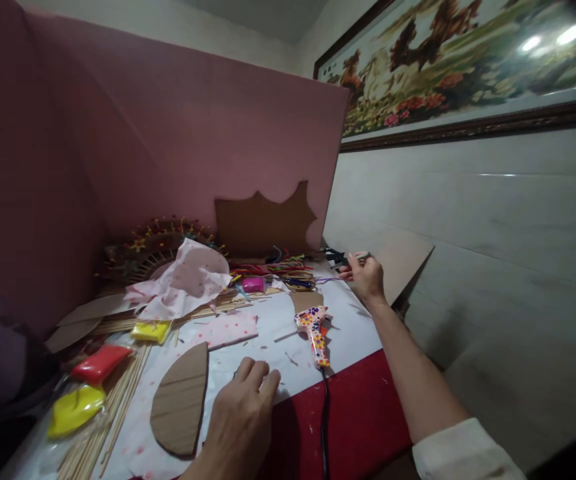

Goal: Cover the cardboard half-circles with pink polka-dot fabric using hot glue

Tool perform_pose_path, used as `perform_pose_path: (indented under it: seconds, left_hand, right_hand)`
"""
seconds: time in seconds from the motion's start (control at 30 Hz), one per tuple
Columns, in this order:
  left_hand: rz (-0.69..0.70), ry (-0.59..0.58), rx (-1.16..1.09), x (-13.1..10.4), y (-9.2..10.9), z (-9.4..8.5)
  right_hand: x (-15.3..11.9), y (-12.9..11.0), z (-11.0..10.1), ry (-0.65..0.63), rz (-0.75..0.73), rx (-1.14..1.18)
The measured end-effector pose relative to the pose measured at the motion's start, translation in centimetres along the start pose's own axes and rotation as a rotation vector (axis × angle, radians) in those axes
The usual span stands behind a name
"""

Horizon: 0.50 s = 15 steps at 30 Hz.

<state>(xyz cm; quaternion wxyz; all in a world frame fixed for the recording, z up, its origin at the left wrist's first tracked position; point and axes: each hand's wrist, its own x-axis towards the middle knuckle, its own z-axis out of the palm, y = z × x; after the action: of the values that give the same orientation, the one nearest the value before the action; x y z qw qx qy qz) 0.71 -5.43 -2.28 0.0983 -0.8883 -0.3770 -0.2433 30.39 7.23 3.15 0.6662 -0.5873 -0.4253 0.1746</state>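
Note:
My left hand rests low over the white paper, its fingers curled downward; whatever its fingertips may hold is hidden. Just left of it lies a cardboard half-disc. At the far right of the table, my right hand has its fingers closed around the handle of dark pliers, whose head points left. Between the hands a flower-patterned glue gun lies on the paper, its black cord running toward me. Scissors lie left of the right hand.
Thin wooden sticks, red clay and yellow clay packets lie at the left. Pink-spotted cloth is crumpled behind them. A jagged cardboard piece leans on a pink panel. A red cloth covers the front edge.

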Motion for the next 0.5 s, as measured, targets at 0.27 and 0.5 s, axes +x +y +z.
perform_pose_path:
  seconds: [0.27,0.5]
  left_hand:
    - [0.011,-0.079,-0.015,0.0,0.1,0.7]
    - [0.015,-0.066,-0.032,-0.2,-0.1,0.7]
  right_hand:
    - [-1.3,4.8,-1.1,-0.094,0.258,-0.162]
    - [-1.5,5.9,-1.9,-0.072,0.336,-0.315]
